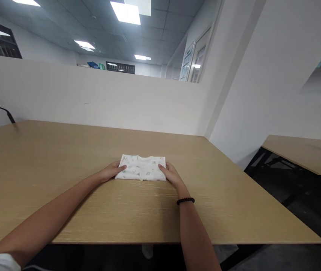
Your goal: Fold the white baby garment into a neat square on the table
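Note:
A small white garment [146,169] with a light printed pattern is folded into a flat rectangle, its neckline along the far edge. It is at the middle of the wooden table [92,210]. My left hand [111,171] grips the garment's left side, thumb on top and fingers behind or beneath it. On the right side my right hand [171,175] holds it the same way, the thumb pressed on the cloth. The fingers under the garment are hidden. Whether the cloth rests on the table or is slightly raised, I cannot tell.
A white partition [115,101] rises along the table's far edge. To the left, a black cable [9,114] hangs down to the tabletop. Beyond a gap on the right stands another wooden table [304,152]. A black beaded bracelet [185,201] circles my right wrist.

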Demonstrator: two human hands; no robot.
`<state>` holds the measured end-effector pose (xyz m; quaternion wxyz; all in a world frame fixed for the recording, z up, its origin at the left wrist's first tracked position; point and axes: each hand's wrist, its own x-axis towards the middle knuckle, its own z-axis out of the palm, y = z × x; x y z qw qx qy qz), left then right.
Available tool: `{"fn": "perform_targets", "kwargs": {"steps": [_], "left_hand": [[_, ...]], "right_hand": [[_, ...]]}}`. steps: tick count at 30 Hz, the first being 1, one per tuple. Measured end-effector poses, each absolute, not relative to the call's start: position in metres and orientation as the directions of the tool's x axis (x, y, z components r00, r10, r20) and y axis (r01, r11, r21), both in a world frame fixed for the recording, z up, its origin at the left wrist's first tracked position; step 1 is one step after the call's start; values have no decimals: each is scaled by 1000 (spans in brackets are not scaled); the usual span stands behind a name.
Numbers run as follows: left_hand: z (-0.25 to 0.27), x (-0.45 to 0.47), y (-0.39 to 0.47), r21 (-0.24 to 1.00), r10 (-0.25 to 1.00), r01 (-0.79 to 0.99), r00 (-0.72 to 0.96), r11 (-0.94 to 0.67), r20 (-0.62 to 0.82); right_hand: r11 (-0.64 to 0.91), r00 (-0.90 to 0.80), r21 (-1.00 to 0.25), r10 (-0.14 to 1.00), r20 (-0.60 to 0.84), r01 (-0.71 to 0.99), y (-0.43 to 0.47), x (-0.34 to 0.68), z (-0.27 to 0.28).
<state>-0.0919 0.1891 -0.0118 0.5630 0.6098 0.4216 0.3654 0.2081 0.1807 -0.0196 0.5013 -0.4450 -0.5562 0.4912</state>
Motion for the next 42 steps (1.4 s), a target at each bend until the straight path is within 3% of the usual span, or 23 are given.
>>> {"fn": "perform_targets", "kwargs": {"steps": [4,12,18,24,28,33,38,42], "left_hand": [[-17,-94,194,994,933,100,350,53,-85],[-15,-92,197,977,970,203,218,62,-107],[-17,-95,199,927,994,369,107,-68,30],[-15,-100,197,839,988,523,41,-149,150],[-12,-102,194,777,964,574,105,-260,245],[-12,-103,195,604,916,694,232,-392,328],[-15,-109,200,601,928,708,300,-372,221],[-16,-112,202,592,917,702,327,-397,228]], "right_hand": [[119,-191,-989,976,101,84,182,212,-23],[108,-18,-916,994,110,385,189,212,-33],[151,50,-714,967,252,683,180,201,-27],[121,11,-499,967,253,858,168,190,-15],[87,-7,-361,976,218,929,163,188,-13],[50,7,-301,982,187,952,161,186,-16],[45,-7,-267,990,140,963,161,185,-16],[36,0,-259,991,136,965,161,185,-16]]}}
